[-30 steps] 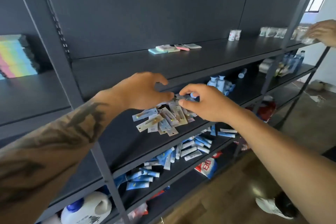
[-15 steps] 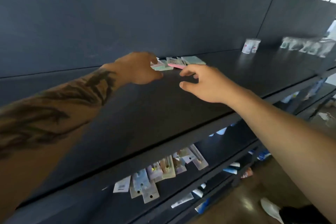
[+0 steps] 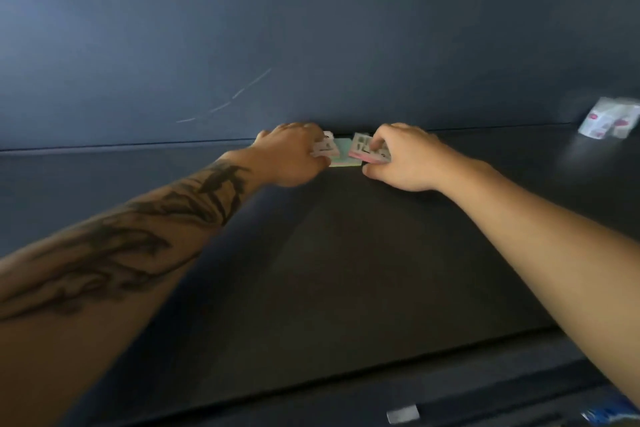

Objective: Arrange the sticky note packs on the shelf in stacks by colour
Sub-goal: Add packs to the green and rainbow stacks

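Note:
Both my hands reach to the back of the dark shelf [image 3: 346,270], where the sticky note packs lie against the rear panel. My left hand [image 3: 291,156] grips a pack with a white label [image 3: 325,146]. My right hand [image 3: 405,158] pinches a pink pack [image 3: 367,152], thumb under its front edge. Between the two hands a pale green pack [image 3: 343,158] lies flat on the shelf. Other packs are hidden behind my hands. The frame is blurred.
White packets with pink print [image 3: 609,121] stand at the shelf's far right. The dark back panel [image 3: 311,45] rises right behind the packs. On the lower shelf at the bottom edge lie a small white item [image 3: 402,413] and blue packaging [image 3: 609,414].
My view rose from the lower shelf to the upper one. Both hands moved up and forward to the back of the shelf and took hold of sticky note packs.

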Tool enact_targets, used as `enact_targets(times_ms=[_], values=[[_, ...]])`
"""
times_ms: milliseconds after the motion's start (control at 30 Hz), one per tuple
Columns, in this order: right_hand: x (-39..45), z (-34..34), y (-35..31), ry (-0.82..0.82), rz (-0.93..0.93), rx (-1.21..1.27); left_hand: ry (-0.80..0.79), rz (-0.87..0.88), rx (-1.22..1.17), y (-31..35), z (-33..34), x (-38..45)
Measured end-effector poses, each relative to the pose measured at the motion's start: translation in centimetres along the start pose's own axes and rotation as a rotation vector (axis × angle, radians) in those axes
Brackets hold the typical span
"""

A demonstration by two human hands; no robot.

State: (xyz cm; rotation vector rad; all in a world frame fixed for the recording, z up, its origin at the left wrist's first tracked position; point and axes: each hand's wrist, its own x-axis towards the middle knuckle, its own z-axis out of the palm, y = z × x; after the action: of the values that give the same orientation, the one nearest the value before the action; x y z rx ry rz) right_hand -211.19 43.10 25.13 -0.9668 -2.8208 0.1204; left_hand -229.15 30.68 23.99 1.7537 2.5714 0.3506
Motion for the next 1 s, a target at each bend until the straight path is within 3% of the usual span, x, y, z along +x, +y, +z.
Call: enact_targets(times_ms=[233, 600, 833, 1000], values=[[2.9, -1.0, 2.5, -0.138, -0.128, 0.066, 0.027, -0.148, -0.017, 1.8, -0.4, -0.5], [2.8, -1.5, 2.2, -0.101, -0.365, 0.091, 0.085, -0.306, 0.049, 4.2, -0.7, -4.5], [-1.2, -1.7, -4.1, -0.100, -0.506, 0.126, 0.224, -0.461, 0.103, 2.4, -2.9, -15.6], [-7.1, -1.6, -15.1, -0.110, -0.700, 0.193, 0.262, -0.642, 0.062, -0.1, -5.0, -30.4]])
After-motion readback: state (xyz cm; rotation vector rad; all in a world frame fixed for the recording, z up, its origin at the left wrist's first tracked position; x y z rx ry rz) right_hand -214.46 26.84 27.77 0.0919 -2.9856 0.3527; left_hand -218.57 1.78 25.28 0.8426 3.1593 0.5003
